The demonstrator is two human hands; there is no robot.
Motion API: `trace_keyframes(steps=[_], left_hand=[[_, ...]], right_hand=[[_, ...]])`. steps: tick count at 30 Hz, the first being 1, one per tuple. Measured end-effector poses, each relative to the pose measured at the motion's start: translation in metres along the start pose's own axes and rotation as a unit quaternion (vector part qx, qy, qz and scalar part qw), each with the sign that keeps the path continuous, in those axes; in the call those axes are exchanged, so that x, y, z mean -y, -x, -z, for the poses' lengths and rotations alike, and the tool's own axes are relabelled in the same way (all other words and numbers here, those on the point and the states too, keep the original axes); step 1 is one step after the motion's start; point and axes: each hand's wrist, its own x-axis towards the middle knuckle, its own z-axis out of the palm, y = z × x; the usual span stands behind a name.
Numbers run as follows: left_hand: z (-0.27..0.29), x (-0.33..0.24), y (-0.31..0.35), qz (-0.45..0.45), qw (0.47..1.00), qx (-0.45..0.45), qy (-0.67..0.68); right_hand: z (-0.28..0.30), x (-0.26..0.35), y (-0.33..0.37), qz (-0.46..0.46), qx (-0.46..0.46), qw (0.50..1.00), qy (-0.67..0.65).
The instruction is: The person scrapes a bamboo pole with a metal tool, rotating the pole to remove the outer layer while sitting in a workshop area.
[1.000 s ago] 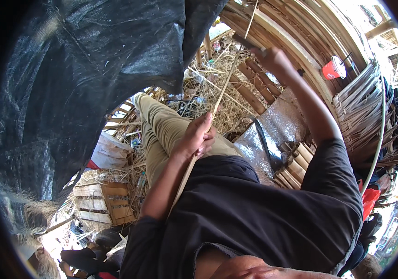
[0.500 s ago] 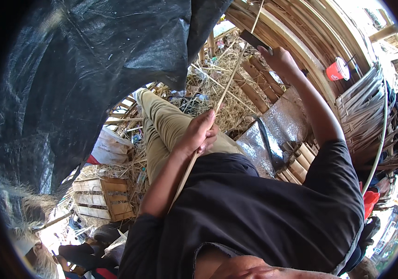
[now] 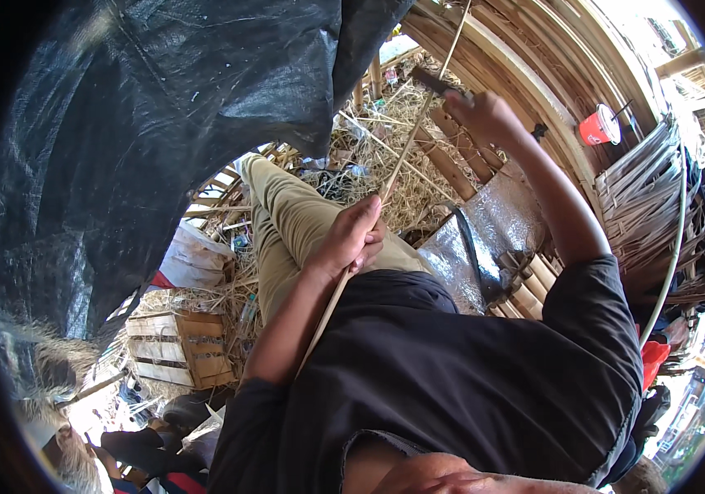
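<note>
My left hand (image 3: 355, 236) is closed round a long, thin bamboo strip (image 3: 408, 148) above my lap. The strip slants from beside my left forearm up past the top edge, at the right of the middle. Farther out, my right hand (image 3: 486, 115) grips the handle of a dark-bladed knife (image 3: 432, 81). Its blade lies across the strip; whether the edge bites into it I cannot tell. Most of the handle is hidden in my fingers.
Black plastic sheeting (image 3: 163, 107) hangs over the left. Straw litters the ground below, near a slatted wooden crate (image 3: 178, 350). To the right are stacked bamboo lengths (image 3: 525, 58), a red cup (image 3: 599, 126) and a bundle of dried fronds (image 3: 640, 181).
The knife in my right hand has slid a short way down the strip, nearer to my left hand, and its blade has tilted. My left hand stays in place.
</note>
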Motion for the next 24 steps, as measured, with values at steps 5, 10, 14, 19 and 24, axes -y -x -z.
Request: trace_keyframes(steps=[5, 10, 14, 19, 24], left_hand=[[0.001, 0.001, -0.001, -0.021, 1.000, 0.004, 0.016], [-0.004, -0.001, 0.000, -0.018, 0.999, -0.007, 0.030], [0.002, 0.007, 0.000, -0.010, 1.000, 0.002, -0.020], [-0.003, 0.002, 0.000, -0.007, 1.000, -0.015, -0.008], [0.003, 0.008, -0.001, 0.001, 1.000, -0.012, -0.011]], right_hand=[[-0.014, 0.033, 0.028, -0.053, 0.017, 0.994, -0.092], [-0.001, 0.017, 0.012, -0.078, -0.019, 0.990, -0.119], [-0.029, 0.034, 0.033, 0.086, -0.097, 0.990, 0.051], [-0.020, 0.030, 0.027, -0.064, -0.035, 0.982, -0.174], [-0.016, 0.036, 0.040, -0.062, -0.061, 0.978, -0.191]])
